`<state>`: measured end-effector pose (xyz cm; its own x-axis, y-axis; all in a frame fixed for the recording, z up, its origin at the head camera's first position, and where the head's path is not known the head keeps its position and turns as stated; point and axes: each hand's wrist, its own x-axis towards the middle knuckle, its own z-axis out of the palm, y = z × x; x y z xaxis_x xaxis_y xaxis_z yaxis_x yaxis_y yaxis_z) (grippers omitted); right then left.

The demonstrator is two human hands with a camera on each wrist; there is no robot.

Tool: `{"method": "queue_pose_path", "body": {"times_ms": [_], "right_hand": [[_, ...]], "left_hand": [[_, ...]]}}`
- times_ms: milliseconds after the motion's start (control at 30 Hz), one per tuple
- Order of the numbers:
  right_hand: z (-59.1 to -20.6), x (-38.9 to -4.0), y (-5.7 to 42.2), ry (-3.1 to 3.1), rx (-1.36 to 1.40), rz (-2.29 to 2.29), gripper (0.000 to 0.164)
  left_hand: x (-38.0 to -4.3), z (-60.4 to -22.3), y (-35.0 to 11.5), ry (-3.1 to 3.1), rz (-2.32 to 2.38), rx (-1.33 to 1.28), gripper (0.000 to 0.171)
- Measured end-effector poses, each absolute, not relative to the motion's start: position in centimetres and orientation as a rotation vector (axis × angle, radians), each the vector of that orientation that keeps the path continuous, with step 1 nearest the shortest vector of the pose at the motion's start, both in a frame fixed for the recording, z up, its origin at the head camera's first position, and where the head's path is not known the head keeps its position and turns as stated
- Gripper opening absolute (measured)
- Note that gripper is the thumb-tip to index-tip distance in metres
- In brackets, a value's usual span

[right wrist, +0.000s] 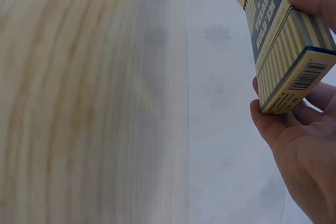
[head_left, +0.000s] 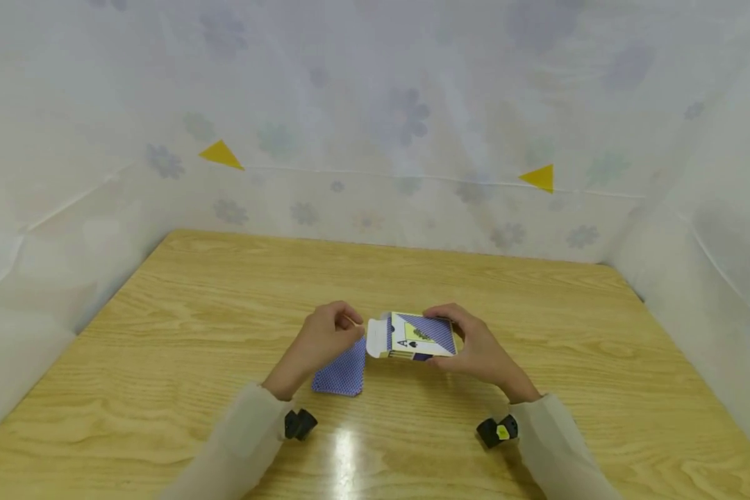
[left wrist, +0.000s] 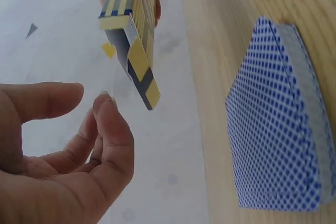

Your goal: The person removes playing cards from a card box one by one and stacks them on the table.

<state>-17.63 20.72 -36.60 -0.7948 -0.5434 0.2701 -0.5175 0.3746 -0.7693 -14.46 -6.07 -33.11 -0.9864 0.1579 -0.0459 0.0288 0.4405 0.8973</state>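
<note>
My right hand (head_left: 480,351) grips a card box (head_left: 422,336) above the table, thumb on one side and fingers on the other. The box shows an ace of spades on its face, and striped sides with "Texas Hold'em" lettering in the right wrist view. Its end flap (head_left: 378,338) stands open toward my left hand (head_left: 321,342). That hand's fingers are bent, with a gap between thumb and fingertips and nothing held. Below it lies a deck of playing cards (left wrist: 278,124), blue-checked backs up, partly hidden by the hand in the head view.
The wooden table (head_left: 225,292) reaches back to a flower-patterned white curtain (head_left: 362,104), which also hangs at both sides. Two yellow triangles (head_left: 222,155) mark the back curtain. Black straps with small devices (head_left: 300,424) sit at the wrists.
</note>
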Motion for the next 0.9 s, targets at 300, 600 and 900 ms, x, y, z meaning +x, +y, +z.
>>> {"method": "queue_pose_path", "body": {"times_ms": [300, 600, 900], "right_hand": [[-36.7, -17.4, 20.5, 2.573, -1.004, -1.444, 0.062], [-36.6, -17.4, 20.2, 2.559, -1.028, -1.474, 0.062], [-36.3, -17.3, 19.9, 2.546, -1.059, -1.481, 0.062]], "left_hand": [[-13.9, -33.7, -4.5, 2.494, 1.628, 0.288, 0.011], [-14.0, -34.5, -4.3, 2.441, 1.616, 0.243, 0.017], [-14.1, -34.5, -4.4, 2.375, 1.667, 0.209, 0.021]]}}
